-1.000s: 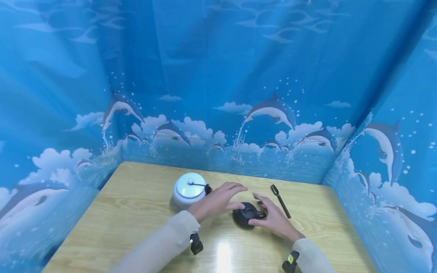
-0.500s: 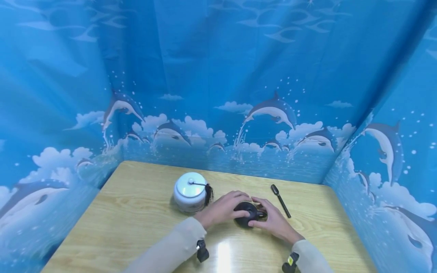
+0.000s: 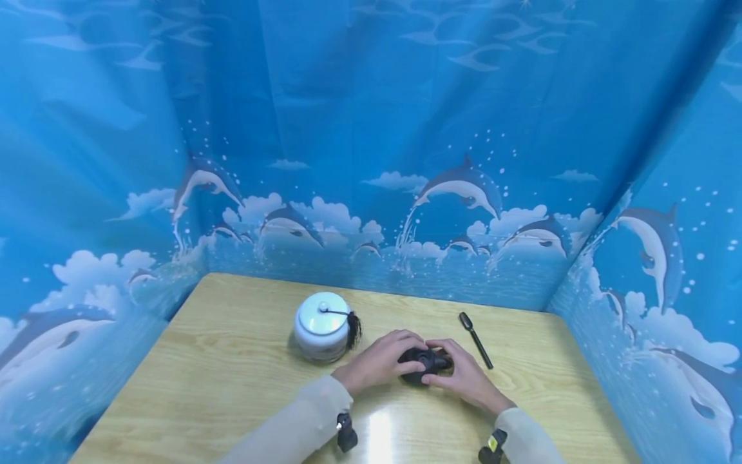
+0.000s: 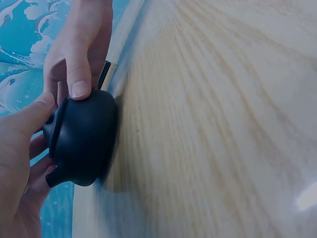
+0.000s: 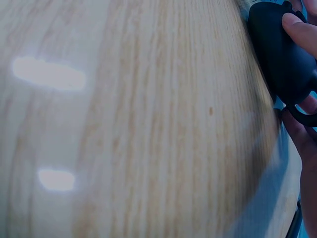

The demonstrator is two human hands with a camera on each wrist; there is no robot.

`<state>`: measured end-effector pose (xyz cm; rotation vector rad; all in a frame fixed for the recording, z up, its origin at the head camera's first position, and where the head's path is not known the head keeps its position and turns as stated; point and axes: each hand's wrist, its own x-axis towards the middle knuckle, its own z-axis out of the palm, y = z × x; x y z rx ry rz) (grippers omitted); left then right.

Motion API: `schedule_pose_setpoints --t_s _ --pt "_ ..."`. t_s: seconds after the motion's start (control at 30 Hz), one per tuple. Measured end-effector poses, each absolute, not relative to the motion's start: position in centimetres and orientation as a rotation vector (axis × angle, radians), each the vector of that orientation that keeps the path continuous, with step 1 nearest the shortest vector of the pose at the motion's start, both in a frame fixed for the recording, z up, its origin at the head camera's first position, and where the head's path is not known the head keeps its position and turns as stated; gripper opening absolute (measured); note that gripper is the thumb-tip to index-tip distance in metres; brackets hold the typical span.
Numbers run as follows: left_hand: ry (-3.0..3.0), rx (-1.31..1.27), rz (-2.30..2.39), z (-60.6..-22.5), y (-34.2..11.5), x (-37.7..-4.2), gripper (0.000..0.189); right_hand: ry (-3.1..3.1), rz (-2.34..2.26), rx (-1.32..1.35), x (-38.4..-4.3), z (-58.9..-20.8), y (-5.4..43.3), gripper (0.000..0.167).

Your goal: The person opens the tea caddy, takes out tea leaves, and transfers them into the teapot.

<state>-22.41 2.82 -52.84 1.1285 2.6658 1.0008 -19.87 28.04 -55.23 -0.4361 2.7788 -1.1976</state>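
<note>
Nestling at three o'clock from the left hand (image 3: pixel 379 362) and nine o'clock from the right hand (image 3: pixel 466 377), the black teapot (image 4: pixel 86 136) is gripped by both, thumbs nearside, left forearm (image 3: pixel 295 422) slanting in from eight o'clock, right forearm (image 3: pixel 530 441) from four!

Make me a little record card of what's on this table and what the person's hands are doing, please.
Main item: black teapot, between both hands
Left hand: grips the pot on its spout side
Right hand: grips the pot on its handle side
Left of teapot: white lidded jar with a dark tassel
Right of teapot: slim black spoon-like tool, lying down
Surface: table with light wood grain
Backdrop: blue curtain printed with dolphins and clouds
</note>
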Motion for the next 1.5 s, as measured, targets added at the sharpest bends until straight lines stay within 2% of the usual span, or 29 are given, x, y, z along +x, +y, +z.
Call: schedule_pose_setpoints --t_s 0.2,0.6,1.03,1.5 --pt "2.673 1.130 1.088 -53.6 2.9 -22.4 0.042 2.772 -1.206 -0.420 -19.9 -55.2 28.0 0.075" --pt "2.785 1.094 1.186 -54.7 3.6 -22.7 0.030 2.779 -1.200 -0.413 -19.9 -55.1 28.0 0.075" --pt "2.893 0.975 1.205 -54.3 4.6 -21.9 0.023 2.760 -1.220 -0.393 -20.0 -55.2 27.9 0.074" --pt "2.890 0.984 1.290 -53.6 4.4 -21.6 0.019 2.783 -1.186 -0.381 -19.9 -55.4 27.9 0.075"
